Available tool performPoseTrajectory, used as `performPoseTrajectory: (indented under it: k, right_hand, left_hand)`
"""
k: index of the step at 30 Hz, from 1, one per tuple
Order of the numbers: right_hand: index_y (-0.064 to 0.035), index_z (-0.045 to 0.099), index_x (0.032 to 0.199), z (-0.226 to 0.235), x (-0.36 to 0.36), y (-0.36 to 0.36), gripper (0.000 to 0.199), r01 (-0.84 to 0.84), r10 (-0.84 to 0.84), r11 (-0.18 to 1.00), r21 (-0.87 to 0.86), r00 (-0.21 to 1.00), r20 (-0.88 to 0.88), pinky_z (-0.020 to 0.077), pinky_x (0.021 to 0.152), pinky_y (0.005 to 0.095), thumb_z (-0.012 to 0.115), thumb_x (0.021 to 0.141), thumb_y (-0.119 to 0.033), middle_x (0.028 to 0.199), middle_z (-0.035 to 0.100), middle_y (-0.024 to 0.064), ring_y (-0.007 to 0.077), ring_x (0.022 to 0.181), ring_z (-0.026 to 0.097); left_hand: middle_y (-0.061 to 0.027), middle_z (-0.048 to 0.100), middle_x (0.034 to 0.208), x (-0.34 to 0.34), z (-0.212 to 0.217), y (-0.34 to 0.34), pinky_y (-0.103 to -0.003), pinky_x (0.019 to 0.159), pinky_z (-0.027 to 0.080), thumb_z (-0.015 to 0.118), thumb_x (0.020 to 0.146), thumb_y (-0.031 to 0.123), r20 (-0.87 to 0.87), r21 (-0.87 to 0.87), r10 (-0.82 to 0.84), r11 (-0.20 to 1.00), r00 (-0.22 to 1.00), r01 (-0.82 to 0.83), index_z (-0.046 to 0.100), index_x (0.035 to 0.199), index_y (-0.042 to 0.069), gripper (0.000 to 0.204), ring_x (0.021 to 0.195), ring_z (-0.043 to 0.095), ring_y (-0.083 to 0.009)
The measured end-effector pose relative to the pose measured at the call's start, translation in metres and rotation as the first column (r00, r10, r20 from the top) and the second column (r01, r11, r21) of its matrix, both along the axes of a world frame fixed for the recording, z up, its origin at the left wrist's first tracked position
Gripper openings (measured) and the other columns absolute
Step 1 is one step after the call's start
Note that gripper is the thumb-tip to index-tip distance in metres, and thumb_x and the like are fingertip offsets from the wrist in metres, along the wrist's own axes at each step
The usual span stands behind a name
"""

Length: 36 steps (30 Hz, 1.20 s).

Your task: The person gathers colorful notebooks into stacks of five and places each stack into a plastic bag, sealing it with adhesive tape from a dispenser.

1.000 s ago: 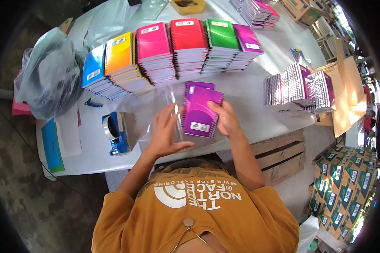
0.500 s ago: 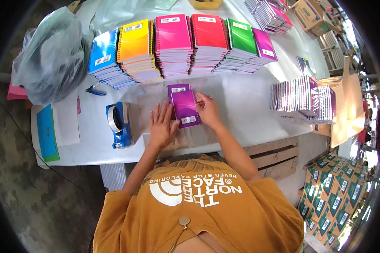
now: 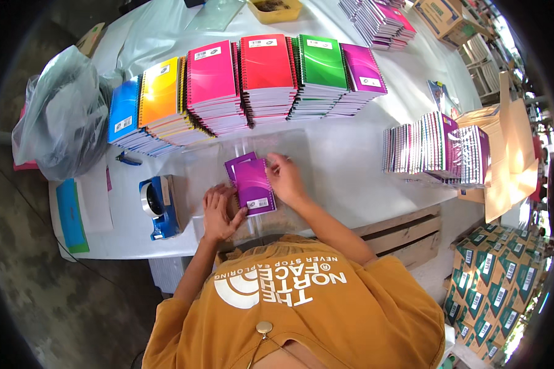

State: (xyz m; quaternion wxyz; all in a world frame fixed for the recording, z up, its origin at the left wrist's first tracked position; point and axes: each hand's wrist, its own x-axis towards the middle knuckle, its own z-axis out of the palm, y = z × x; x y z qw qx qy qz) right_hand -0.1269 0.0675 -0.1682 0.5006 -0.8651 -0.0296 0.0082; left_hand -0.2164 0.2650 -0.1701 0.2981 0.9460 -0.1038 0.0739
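**deskwatcher:** Between the two hands, right at the near edge of the white table (image 3: 363, 166), sits a small stack of purple notebooks (image 3: 252, 184). The left hand (image 3: 218, 212) has its fingers curled loosely round the stack's lower left corner, fingertips touching the cover, thumb tucked by the bottom edge. Not a tight fist, more a half-open hold.

**papernerd:** And the other one?

**deskwatcher:** The right hand (image 3: 287, 178) presses against the stack's right side, fingers bent and close together, tips up by the top right corner. I can't tell if anything is pinched between them. A clear plastic sheet (image 3: 277, 144) lies under and beyond the fingertips, and the notebooks rest on it.

**papernerd:** What's around them?

**deskwatcher:** Just left of the left hand's knuckles stands a blue tape dispenser (image 3: 160, 206). Well past the fingertips runs a row of notebook piles: blue (image 3: 124, 120), orange (image 3: 161, 95), pink (image 3: 212, 80), red (image 3: 266, 64), green (image 3: 320, 61) and purple (image 3: 362, 67). Out to the right of the right hand, well apart, a batch of notebooks stands on edge (image 3: 437, 150). Far off to the left sits a grey plastic bag (image 3: 61, 117).
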Motion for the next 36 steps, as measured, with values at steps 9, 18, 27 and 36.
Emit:
performPoseTrajectory:
  k: [9,18,27,36]
  right_hand:
    - [-0.0054,0.06,0.108,0.135,0.149,-0.095,0.046,0.46,-0.32,0.813,-0.356,0.865,0.385,0.0422,0.086,0.04,0.07,0.075,-0.036,0.104,0.062,0.0144,0.0288,0.096,0.058]
    - [0.0011,0.063,0.096,0.178,0.119,-0.084,0.027,0.158,-0.317,0.859,0.486,0.912,0.262,0.044,0.062,0.0242,0.067,0.081,-0.021,0.081,0.063,0.0031,0.0086,0.069,0.054]
    - [-0.0024,0.059,0.103,0.122,-0.001,-0.01,0.028,-0.221,0.206,0.93,0.292,0.975,0.081,0.0445,0.067,0.0279,0.068,0.083,-0.02,0.087,0.059,0.0076,0.0148,0.074,0.054]
    - [0.0047,0.052,0.116,0.16,0.151,-0.008,0.065,0.215,-0.074,0.783,-0.584,0.964,0.256,0.0408,0.092,0.0403,0.071,0.074,-0.04,0.107,0.062,0.0181,0.03,0.107,0.055]
  left_hand:
    - [-0.0132,0.051,0.106,0.0,0.004,-0.004,-0.045,0.094,0.032,0.071,0.072,0.031,0.055,-0.001,-0.005,1.0,0.998,0.005,0.055,0.105,0.008,0.043,0.108,0.045,-0.0331]
    - [-0.0136,0.055,0.108,0.01,0.059,-0.018,-0.042,0.092,0.034,0.068,0.079,0.026,0.124,-0.225,0.2,0.96,0.972,-0.168,0.053,0.113,0.005,0.043,0.103,0.05,-0.0302]
    - [-0.0081,0.06,0.103,0.024,0.085,-0.028,-0.024,0.076,0.045,0.052,0.093,0.008,-0.323,-0.805,0.209,0.452,0.923,-0.384,0.049,0.114,0.001,0.022,0.092,0.056,-0.0104]
    - [-0.0193,0.046,0.119,0.041,0.076,-0.045,-0.045,0.092,0.034,0.068,0.077,0.015,0.246,-0.069,0.339,0.941,0.908,-0.332,0.048,0.117,0.005,0.046,0.112,0.043,-0.0365]
